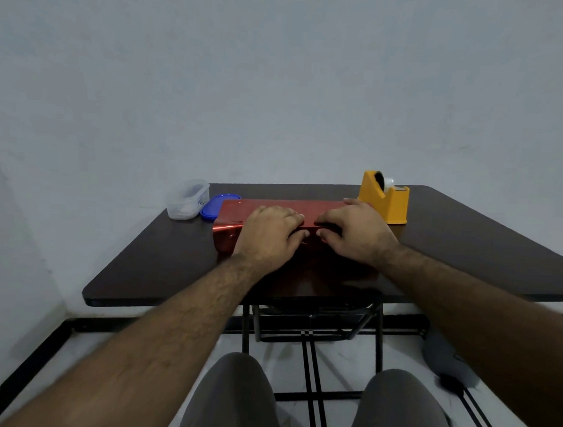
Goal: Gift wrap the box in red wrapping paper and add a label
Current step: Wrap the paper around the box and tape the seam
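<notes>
On the dark bench (160, 259) the box lies wrapped in red wrapping paper (274, 209), toward the far middle. The left hand (269, 232) and right hand (354, 233) both press down along the top near edge, fingers loosely bent, apparently holding the seam closed. The next move likely needs tape from the yellow tape dispenser (385, 199) just beside the right hand, while one hand holds the seam.

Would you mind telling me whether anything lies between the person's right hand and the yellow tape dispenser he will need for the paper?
Nothing visible does. The right hand rests on the red wrapping paper over the box, and the tape dispenser stands just beyond it on the table, with only bare tabletop between. The clear container and blue lid sit on the far left.
</notes>
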A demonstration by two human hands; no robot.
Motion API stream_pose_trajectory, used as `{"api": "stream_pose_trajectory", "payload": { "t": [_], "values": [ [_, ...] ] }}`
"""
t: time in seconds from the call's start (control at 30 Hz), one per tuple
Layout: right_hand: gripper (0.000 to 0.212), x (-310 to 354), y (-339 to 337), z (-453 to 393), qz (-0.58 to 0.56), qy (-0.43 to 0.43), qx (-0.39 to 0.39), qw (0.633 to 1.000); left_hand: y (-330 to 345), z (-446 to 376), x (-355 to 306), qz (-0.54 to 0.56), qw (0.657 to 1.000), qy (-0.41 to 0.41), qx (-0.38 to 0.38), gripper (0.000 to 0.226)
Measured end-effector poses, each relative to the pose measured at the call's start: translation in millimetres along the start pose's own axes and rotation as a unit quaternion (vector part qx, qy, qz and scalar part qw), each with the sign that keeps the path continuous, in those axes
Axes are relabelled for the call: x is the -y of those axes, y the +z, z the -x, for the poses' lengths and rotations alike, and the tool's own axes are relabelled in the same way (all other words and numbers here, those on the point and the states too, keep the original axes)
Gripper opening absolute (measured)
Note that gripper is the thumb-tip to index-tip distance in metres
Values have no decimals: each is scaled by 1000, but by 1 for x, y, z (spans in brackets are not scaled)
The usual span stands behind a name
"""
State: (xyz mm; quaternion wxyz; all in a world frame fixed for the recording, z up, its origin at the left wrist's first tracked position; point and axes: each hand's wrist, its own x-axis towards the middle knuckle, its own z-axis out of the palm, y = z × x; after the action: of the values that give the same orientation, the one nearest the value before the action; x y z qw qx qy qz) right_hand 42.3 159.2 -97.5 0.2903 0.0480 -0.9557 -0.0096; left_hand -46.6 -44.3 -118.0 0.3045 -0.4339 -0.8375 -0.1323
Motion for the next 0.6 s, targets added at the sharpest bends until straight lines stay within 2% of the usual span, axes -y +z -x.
{"api": "stream_pose_trajectory", "payload": {
  "t": [0.27, 0.4, 0.5, 0.6],
  "values": [
    [32, 4, 6, -8, 67, 24, 5, 997, 6, -10, -6, 5, 999, -35, 0, 36],
    [40, -5, 3, -13, 44, 51, -15, 998, 16, -12, -5, 14, 998, -55, -6, 36],
    [52, -30, -9, -17, -17, 160, -72, 984, 24, -12, -2, 24, 998, -59, -17, 36],
    [45, -75, -19, -37, -10, 303, -50, 952, 27, -13, 1, 38, 997, -56, -24, 37]
  ]
}}
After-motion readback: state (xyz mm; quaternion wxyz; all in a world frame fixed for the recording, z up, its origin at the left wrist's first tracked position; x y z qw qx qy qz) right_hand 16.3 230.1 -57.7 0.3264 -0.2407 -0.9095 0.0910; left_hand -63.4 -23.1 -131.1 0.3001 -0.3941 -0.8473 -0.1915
